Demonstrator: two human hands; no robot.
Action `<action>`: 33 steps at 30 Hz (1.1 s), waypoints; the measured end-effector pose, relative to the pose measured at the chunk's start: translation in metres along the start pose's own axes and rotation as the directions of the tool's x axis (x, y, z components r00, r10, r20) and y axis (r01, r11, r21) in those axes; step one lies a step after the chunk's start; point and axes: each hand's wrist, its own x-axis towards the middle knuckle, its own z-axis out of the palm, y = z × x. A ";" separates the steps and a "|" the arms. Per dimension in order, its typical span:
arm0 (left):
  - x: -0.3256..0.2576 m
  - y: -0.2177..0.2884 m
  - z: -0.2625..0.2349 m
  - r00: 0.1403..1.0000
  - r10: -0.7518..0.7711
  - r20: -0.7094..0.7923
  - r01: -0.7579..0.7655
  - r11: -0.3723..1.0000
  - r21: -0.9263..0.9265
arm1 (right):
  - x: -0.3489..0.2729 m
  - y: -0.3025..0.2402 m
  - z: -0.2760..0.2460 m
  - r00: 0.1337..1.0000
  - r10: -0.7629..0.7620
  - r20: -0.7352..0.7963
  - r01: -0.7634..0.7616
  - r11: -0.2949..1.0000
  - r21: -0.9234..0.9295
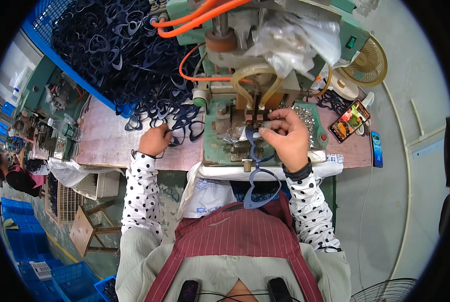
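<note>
A dark blue eyeglass frame front (261, 202) hangs at the machine's work point, its upper end under the press head and its lower rim over my apron. My right hand (290, 138) is closed by that upper end, thumb and forefinger pinching its edge; the exact contact is partly hidden. On the bench to the left, my left hand (155, 140) curls its fingers at the edge of some loose dark frame fronts (187, 121), apparently gripping one. The green press machine (216, 151) stands between and ahead of my hands.
A blue crate (76, 70) heaped with dark frame fronts tilts over the bench at the left. Small metal parts (305, 118) lie in a tray right of the press. Farther right are a lit phone (350, 121) and a fan (368, 61). A wooden stool (84, 229) stands lower left.
</note>
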 end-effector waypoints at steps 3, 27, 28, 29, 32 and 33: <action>-0.013 0.006 -0.027 0.998 0.000 0.056 -0.004 0.997 0.081 | 0.002 -0.010 0.004 1.000 -0.014 -0.023 0.010 0.990 -0.141; -0.054 0.200 -0.004 0.227 0.774 -0.590 -0.966 0.256 -0.037 | 0.022 0.127 -0.118 0.918 -0.092 -0.386 -0.034 0.951 -0.309; -0.054 0.199 -0.003 0.231 0.772 -0.593 -0.965 0.262 -0.035 | 0.019 0.127 -0.117 0.930 -0.077 -0.361 -0.026 0.962 -0.272; -0.055 0.199 -0.002 0.234 0.769 -0.595 -0.963 0.268 -0.033 | 0.015 0.123 -0.120 0.936 -0.058 -0.347 -0.077 0.928 -0.363; -0.056 0.197 -0.001 0.262 0.762 -0.592 -0.957 0.284 -0.058 | 0.003 0.109 -0.110 0.960 -0.254 -0.120 0.017 0.478 -0.878; -0.055 0.198 -0.001 0.257 0.754 -0.604 -0.960 0.270 -0.073 | -0.001 0.107 -0.101 0.972 -0.195 -0.129 -0.050 0.366 -0.929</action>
